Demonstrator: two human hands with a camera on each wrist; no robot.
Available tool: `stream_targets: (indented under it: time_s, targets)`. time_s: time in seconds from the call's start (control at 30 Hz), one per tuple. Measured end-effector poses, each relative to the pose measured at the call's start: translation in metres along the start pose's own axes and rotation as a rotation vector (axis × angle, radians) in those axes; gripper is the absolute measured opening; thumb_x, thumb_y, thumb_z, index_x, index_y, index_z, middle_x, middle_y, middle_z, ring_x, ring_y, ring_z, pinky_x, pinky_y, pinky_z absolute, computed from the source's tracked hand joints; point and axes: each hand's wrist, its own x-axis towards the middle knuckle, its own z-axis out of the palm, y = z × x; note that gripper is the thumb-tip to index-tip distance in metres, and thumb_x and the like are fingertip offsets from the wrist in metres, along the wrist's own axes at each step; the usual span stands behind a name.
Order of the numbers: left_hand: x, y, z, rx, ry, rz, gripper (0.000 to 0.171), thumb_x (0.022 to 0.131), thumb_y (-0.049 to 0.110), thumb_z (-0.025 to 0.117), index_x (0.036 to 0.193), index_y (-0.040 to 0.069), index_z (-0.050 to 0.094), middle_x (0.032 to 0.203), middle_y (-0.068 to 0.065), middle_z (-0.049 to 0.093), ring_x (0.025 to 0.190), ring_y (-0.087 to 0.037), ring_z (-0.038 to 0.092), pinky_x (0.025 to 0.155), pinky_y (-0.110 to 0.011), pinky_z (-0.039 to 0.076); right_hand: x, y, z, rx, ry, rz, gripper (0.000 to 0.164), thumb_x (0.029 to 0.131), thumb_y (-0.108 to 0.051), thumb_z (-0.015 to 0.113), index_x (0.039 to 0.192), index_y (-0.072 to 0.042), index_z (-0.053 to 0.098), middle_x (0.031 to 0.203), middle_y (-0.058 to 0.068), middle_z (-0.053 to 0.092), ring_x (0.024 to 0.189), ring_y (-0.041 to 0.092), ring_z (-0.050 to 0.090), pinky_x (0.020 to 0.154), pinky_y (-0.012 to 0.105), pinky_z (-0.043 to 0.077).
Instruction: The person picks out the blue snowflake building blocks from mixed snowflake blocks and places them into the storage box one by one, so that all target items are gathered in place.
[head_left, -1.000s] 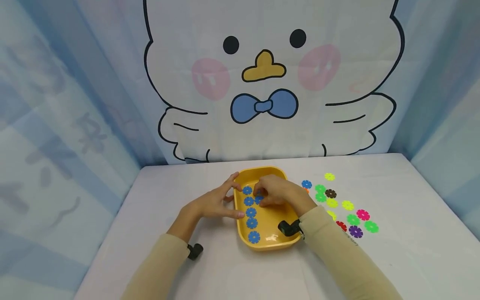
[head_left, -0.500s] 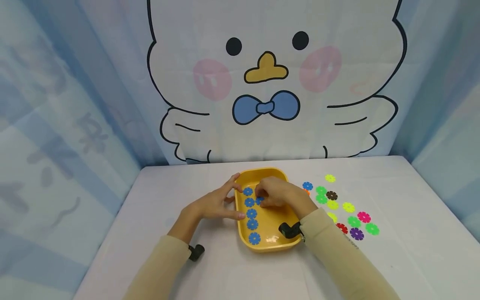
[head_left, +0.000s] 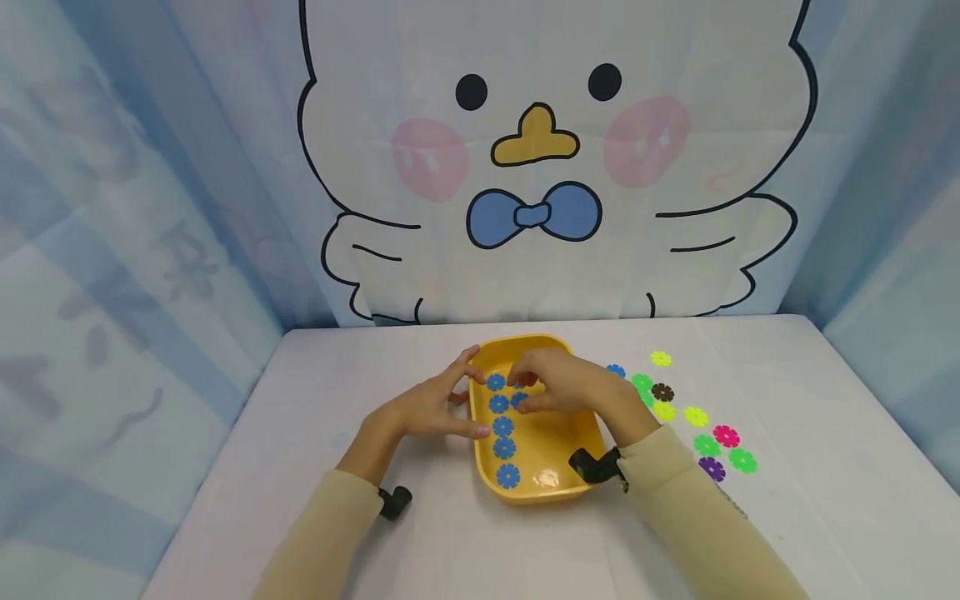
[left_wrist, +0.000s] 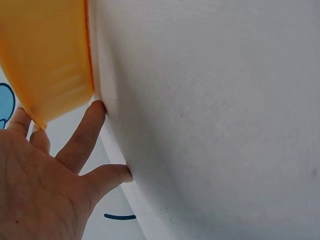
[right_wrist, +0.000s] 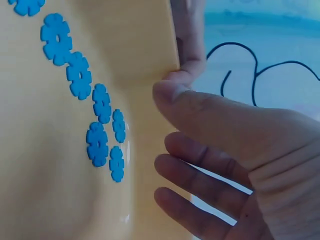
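Note:
A yellow plastic tray [head_left: 540,475] stands on the table with blue flower-shaped discs [head_left: 502,426] inside. Several lie in a column along its left side, and two more are partly visible beside the far end. My left hand [head_left: 429,404] rests against the tray's left rim, with its fingers spread; in the left wrist view, fingertips touch the outer wall. Over the tray's far half, my right hand [head_left: 558,383] hovers beside the two further discs, thumb and fingers apart. In the right wrist view, nothing shows between that thumb [right_wrist: 172,95] and the fingers.
Loose flower discs in green, yellow, pink, purple, brown and blue lie on the white table right of the tray, such as a pink disc [head_left: 726,436]. The right sleeve [head_left: 697,500] covers part of that area. A cartoon-printed curtain [head_left: 532,275] hangs behind the table.
My right thumb and fingers have spread apart near the second column of discs, and the right forearm has shifted slightly right, hiding the red disc. The left hand stays at the rim.

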Motion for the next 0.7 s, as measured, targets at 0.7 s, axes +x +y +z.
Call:
stream_targets:
  time_s: [0.7]
  targets:
    - [0.001,-0.001,0.000,-0.006,0.000,0.011,0.106,0.075,0.057,0.087,0.158,0.034,0.027,0.171,0.018,0.014,0.134,-0.032,0.058,0.110,-0.054,0.048,-0.072,-0.006,-0.007,0.036,0.216,-0.048,0.030,0.094,-0.036,0.075,0.118,-0.018,0.071,0.107,-0.011,0.067,0.101,0.014,0.063,0.091,0.039,0.059]
